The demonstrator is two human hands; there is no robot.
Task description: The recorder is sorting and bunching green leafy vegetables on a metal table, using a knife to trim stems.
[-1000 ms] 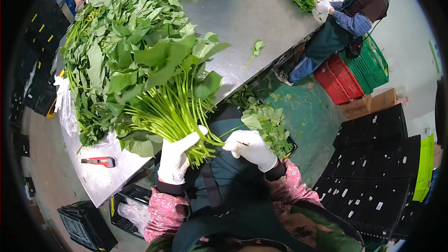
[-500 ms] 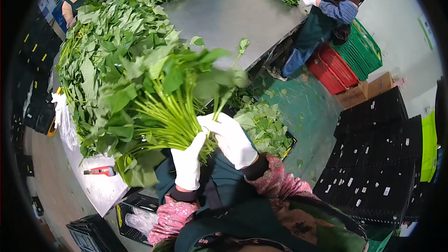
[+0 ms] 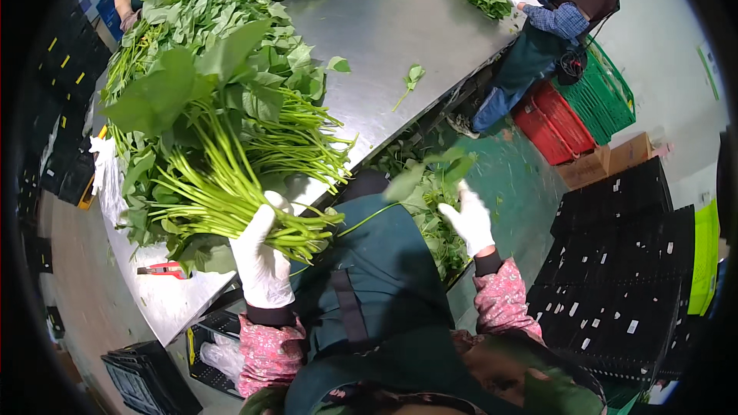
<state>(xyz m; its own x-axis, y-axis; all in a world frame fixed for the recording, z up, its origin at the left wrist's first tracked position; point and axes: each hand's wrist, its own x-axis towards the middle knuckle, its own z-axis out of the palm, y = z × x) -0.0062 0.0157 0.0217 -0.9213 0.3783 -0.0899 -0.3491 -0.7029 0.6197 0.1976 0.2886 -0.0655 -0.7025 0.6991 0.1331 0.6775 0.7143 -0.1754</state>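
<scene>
A gloved left hand (image 3: 264, 261) grips a bunch of leafy green stems (image 3: 215, 196) above the near corner of a metal desk (image 3: 377, 38). The gloved right hand (image 3: 470, 223) is open, fingers spread, near a blurred leafy stem (image 3: 403, 183). A red utility knife (image 3: 163, 270) and heaped greens (image 3: 223, 27) lie on the desk; beyond stands an aproned co-worker (image 3: 526, 54).

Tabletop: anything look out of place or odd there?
Yes, slightly. A sprig lies alone near the table's right edge, apart from the pile. A red cutter lies loose at the near left, odd so close to the leaves. I see no clear damage.
</scene>
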